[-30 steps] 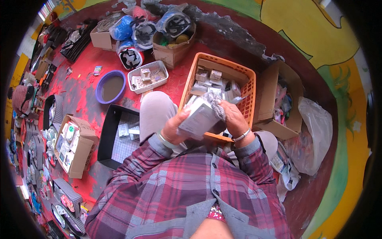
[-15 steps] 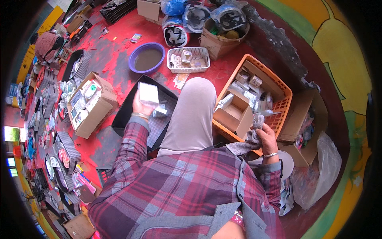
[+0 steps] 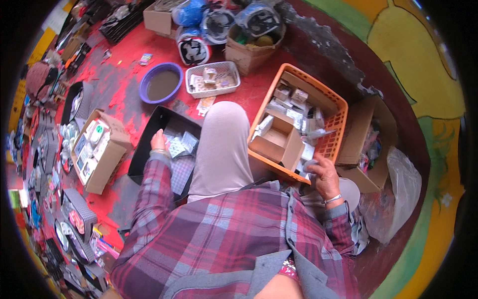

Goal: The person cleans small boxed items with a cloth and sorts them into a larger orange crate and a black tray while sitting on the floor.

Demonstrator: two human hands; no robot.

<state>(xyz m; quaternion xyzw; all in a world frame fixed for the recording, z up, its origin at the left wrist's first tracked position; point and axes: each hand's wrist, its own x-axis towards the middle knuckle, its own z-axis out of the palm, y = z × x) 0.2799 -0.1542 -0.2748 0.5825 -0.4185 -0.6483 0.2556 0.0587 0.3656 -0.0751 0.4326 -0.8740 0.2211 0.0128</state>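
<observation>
Here the right hand (image 3: 323,174) is curling its fingers around a small pale packet (image 3: 309,164) at the near rim of the orange basket (image 3: 332,130), while the left hand (image 3: 159,141) is resting, fingers together, beside clear wrapped packets (image 3: 180,145) in the black tray (image 3: 149,144); beyond, a purple bowl (image 3: 161,82) is sitting on the red floor (image 3: 129,60)

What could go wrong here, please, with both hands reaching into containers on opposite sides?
The left hand is in the black tray and the right hand at the orange basket, so attention is split. The open cardboard box sits tilted in the basket and might tip. Small packets could scatter onto the floor.
</observation>
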